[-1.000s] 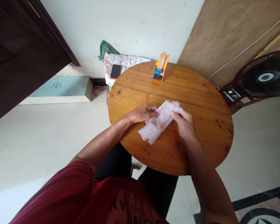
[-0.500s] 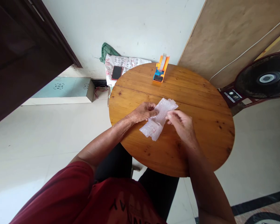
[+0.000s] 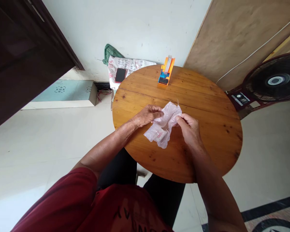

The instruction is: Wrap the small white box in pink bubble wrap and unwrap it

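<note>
A crumpled piece of bubble wrap (image 3: 168,117) is over the round wooden table (image 3: 212,135), between my two hands. My left hand (image 3: 148,115) pinches its left edge between thumb and fingers. On the opposite side, my right hand (image 3: 188,127) grips the right edge, also with thumb and fingertips. The wrap is partly spread, with a fold running down its middle. Its lower part shows a small reddish mark; whether something lies inside I cannot tell.
An orange and blue tape dispenser (image 3: 166,71) stands at the table's far edge. Beyond the left rim, a phone (image 3: 120,75) lies on a white printed sack (image 3: 135,64) near a green bag (image 3: 112,53). To the right is a black fan (image 3: 275,80).
My right hand has taken hold of the bubble wrap's right edge and drawn it open a little. The wrap has changed shape, its right side now folded upward. My left hand stays nearly in place.
</note>
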Demonstrator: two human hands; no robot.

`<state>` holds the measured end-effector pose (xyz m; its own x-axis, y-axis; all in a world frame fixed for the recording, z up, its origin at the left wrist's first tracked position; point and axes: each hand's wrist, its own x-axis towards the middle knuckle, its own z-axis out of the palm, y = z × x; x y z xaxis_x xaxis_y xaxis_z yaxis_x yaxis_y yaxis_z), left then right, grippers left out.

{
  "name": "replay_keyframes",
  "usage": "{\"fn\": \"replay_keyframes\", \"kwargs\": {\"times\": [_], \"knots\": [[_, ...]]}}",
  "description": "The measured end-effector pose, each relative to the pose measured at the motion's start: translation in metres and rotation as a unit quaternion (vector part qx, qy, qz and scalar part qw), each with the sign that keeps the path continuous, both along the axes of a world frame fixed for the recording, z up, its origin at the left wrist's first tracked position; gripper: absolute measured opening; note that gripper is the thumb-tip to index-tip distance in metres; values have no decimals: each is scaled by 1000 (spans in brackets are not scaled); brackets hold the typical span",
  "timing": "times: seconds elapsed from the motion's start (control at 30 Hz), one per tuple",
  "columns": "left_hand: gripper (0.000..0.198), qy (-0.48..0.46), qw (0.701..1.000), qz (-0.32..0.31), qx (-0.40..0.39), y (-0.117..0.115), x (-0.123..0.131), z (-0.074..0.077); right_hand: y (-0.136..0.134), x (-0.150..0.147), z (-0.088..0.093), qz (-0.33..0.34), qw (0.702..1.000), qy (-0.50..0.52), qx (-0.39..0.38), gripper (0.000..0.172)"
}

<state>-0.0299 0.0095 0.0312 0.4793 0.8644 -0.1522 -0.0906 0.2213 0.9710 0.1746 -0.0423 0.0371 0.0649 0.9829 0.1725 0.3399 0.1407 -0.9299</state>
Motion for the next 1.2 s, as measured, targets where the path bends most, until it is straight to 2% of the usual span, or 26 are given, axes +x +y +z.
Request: {"fn": "replay_keyframes", "kwargs": {"times": [0.1,0.3,0.43,0.6,0.67,0.73,0.83,0.9,0.97,1.07,1.2], "knots": [[13,-4,998,64,-14,5,1,-2,2,5,0,-37,997,70,12,20],[15,-13,992,114,-48,9,0,1,9,6,-3,-64,969,238,-8,15],[16,-12,990,124,-59,9,1,4,13,8,-8,-71,967,244,-22,15],[17,-6,993,111,-45,10,0,-2,14,11,-9,-30,965,260,-32,19],[17,2,993,118,-15,11,0,-5,13,11,-7,-4,959,280,-46,20],[16,14,985,163,58,12,0,-9,12,10,-5,21,950,303,-69,20],[17,43,942,265,200,12,0,-12,12,9,-2,37,940,326,-95,17],[19,57,923,287,251,12,1,-14,12,8,-2,37,938,330,-103,15],[26,50,936,242,250,10,2,-14,12,6,-1,36,939,327,-102,13],[38,44,965,133,224,5,4,-12,11,2,0,54,942,315,-103,13],[40,103,965,73,231,2,4,-9,10,-3,2,97,942,299,-119,17]]}}
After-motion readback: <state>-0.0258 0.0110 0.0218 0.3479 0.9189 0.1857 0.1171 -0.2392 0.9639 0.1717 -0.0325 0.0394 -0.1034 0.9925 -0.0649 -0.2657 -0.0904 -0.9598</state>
